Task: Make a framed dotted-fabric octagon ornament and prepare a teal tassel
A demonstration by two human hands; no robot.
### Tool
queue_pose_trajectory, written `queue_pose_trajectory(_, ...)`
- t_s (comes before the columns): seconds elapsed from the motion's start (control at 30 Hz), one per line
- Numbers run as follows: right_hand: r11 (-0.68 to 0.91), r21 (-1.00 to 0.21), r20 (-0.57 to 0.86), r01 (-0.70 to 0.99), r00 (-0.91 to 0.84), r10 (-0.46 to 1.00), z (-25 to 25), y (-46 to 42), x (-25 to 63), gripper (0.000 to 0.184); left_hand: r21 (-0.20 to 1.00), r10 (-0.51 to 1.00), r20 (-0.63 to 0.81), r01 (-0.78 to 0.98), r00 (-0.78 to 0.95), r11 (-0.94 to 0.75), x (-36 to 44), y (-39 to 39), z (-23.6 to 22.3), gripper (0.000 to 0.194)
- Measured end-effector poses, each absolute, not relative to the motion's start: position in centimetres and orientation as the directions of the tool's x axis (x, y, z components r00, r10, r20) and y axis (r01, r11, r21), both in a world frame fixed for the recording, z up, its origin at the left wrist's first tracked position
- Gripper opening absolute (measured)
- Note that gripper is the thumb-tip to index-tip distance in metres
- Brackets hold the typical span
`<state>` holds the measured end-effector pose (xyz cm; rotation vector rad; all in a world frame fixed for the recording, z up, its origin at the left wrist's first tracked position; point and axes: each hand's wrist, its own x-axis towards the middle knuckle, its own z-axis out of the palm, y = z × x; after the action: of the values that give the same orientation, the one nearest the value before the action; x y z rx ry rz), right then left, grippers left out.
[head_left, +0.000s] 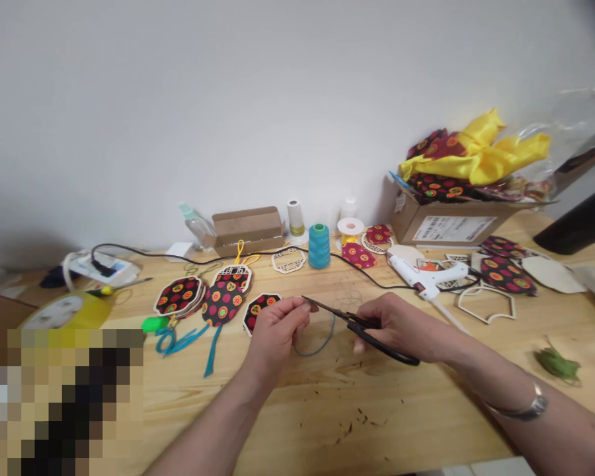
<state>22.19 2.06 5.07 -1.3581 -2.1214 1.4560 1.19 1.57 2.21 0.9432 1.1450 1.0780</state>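
My left hand (277, 330) is closed in a pinch on a thin blue cord (317, 342) that loops down onto the wooden table (297, 410). My right hand (401, 327) grips black scissors (361, 325), their blades pointing left toward the pinched cord near my left fingertips. Just left of my left hand lie fabric-covered wooden ornaments (223, 297) with red and yellow dots, and blue tassels (188, 340) trail from them.
A white glue gun (429, 276) with a black cable lies behind my right hand. A teal thread spool (318, 246), a small cardboard box (248, 230), wooden cut-outs (486, 304), a box of fabric (456, 198), green thread (558, 363) and a power strip (104, 268) surround the area.
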Motion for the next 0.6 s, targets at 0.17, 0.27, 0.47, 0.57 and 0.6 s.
queue_pose_trajectory(0.17,0.084,-0.828,-0.29,0.554,-0.552,0.782,4.6,2.2,22.2,0.037,0.954,0.969,-0.236,-0.169,0.074,0.246,1.3,1.6,2.4,0.016)
queue_pose_trajectory(0.27,0.117,-0.827,-0.264,0.55,-0.564,0.783,5.0,2.5,22.5,0.037,0.946,0.968,-0.242,-0.205,0.071,0.252,1.3,1.6,2.4,0.018)
queue_pose_trajectory(0.47,0.278,-0.658,-0.425,0.7,-0.65,0.63,7.5,2.3,25.3,0.031,0.887,0.961,-0.276,-0.383,0.006,0.257,0.8,2.1,2.1,0.022)
queue_pose_trajectory(0.57,0.345,-0.43,-0.451,0.834,-0.53,0.718,7.9,2.0,27.1,0.013,0.869,0.962,-0.274,-0.425,0.014,0.254,0.7,2.4,2.1,0.021)
queue_pose_trajectory(0.6,0.34,-0.357,-0.441,0.87,-0.478,0.76,7.8,1.9,27.5,0.009,0.865,0.961,-0.275,-0.431,0.018,0.255,0.7,2.5,2.1,0.02)
